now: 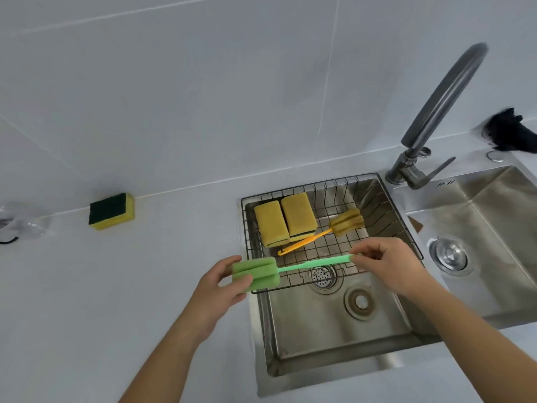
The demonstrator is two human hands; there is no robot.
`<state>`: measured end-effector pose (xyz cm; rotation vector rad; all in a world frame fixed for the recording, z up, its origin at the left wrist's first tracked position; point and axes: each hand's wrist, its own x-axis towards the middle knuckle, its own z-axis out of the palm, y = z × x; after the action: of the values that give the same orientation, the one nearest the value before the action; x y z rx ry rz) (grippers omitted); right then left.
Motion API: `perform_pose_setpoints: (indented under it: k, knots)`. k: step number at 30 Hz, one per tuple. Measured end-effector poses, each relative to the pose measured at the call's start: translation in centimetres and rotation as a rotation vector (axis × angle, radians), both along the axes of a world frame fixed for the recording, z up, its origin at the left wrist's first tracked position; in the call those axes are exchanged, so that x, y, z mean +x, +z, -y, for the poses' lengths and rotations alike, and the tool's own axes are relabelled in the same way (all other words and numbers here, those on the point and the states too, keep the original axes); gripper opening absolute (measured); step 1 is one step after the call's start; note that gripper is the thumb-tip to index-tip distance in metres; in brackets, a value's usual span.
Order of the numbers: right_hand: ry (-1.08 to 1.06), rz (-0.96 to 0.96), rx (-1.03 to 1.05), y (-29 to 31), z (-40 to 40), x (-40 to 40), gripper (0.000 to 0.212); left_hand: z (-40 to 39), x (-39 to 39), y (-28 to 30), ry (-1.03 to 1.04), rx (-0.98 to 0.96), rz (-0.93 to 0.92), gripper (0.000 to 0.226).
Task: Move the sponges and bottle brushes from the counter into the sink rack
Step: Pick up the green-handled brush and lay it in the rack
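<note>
Both hands hold a green bottle brush (pixel 305 266) level over the front edge of the wire sink rack (pixel 374 205). My left hand (pixel 215 289) grips its green foam head at the rack's left front corner. My right hand (pixel 389 266) pinches the end of its handle. Inside the rack lie two yellow sponges (pixel 284 219) side by side and an orange bottle brush (pixel 328 231) with a yellow foam head. One yellow sponge with a green scouring side (pixel 112 211) sits on the white counter at the left, by the wall.
The rack sits across the back half of the left sink basin (pixel 334 330). A grey faucet (pixel 436 117) rises behind it, and a second basin (pixel 494 228) lies to the right. A clear plastic item (pixel 20 222) rests at the counter's far left. A black object (pixel 508 132) sits at the far right.
</note>
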<state>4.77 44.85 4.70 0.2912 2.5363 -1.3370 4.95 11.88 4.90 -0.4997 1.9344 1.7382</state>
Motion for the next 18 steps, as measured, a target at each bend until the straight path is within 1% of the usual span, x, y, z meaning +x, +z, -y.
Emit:
perform_pose_setpoints:
  k: [4,9,13,15,18]
  knots:
    - [-0.017,0.027,0.003,-0.9,-2.2,-0.9,0.013,-2.0,0.1,0.0,-0.083,-0.077,-0.022,0.057]
    - [-0.003,0.085,0.006,-1.6,-3.7,-2.3,0.011,-3.7,-0.8,-0.5,-0.196,-0.252,-0.091,0.069]
    - [-0.061,0.122,-0.005,-2.1,-4.7,-3.3,0.008,-5.4,-2.4,-1.6,-0.311,-0.343,-0.196,0.069]
    - [-0.091,0.132,0.015,-2.6,-5.3,-3.7,0.008,-6.4,-3.2,-2.3,-0.369,-0.387,-0.23,0.066]
    - [-0.103,0.141,0.059,-3.3,-6.0,-4.3,0.008,-7.6,-4.3,-3.8,-0.438,-0.523,-0.284,0.06]
